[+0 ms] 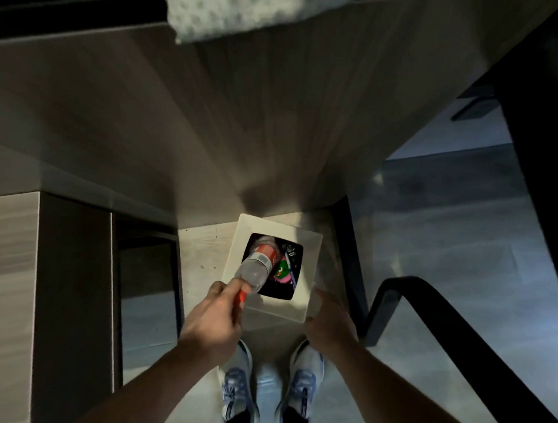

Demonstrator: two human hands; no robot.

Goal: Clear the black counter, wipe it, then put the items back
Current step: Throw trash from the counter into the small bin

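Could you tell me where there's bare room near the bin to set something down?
Bare floor between the white bin and the cabinet. The bin's opening is crowded: the left hand holds a bottle over wrappers.

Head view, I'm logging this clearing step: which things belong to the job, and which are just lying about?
In use:
clear plastic bottle with red label
left hand gripping its red cap
white square-topped bin
right hand on bin's corner
pale dotted cloth

Lying about:
black chair frame
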